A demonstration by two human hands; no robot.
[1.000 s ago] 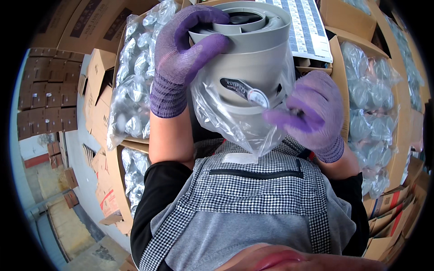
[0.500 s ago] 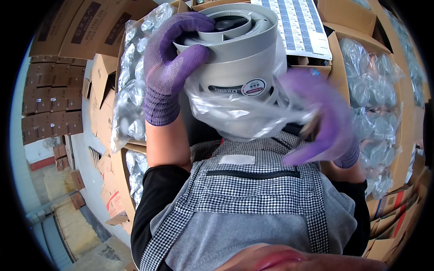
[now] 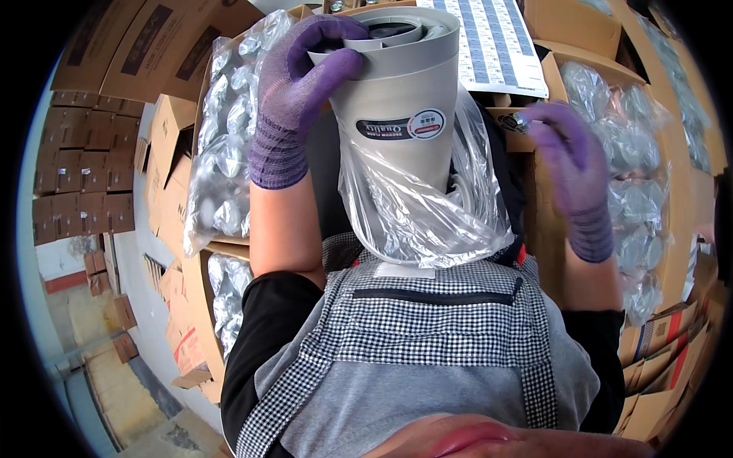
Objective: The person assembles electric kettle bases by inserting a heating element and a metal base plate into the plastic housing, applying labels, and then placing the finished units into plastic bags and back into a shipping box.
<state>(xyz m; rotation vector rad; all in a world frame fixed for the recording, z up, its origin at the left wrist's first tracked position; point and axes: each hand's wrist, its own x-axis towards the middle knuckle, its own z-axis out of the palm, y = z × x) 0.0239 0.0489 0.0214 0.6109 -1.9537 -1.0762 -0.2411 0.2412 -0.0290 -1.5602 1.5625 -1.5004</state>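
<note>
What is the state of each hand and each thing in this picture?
Grey vessel: ringed end raised, held.
Left hand: closed on the vessel's ringed end.
Right hand: off the vessel, fingers bent; grip unclear.
Clear bag: wrinkled, around the vessel's lower part.
Round label: stuck on the vessel.
Label sheet: lying beyond the vessel.
Right box: open, filled with wrapped items.
Far-left cartons: stacked.

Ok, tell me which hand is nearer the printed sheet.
Right: the right hand is just below the printed sheet, near its corner; the left hand is farther left, holding the grey flask.
</note>
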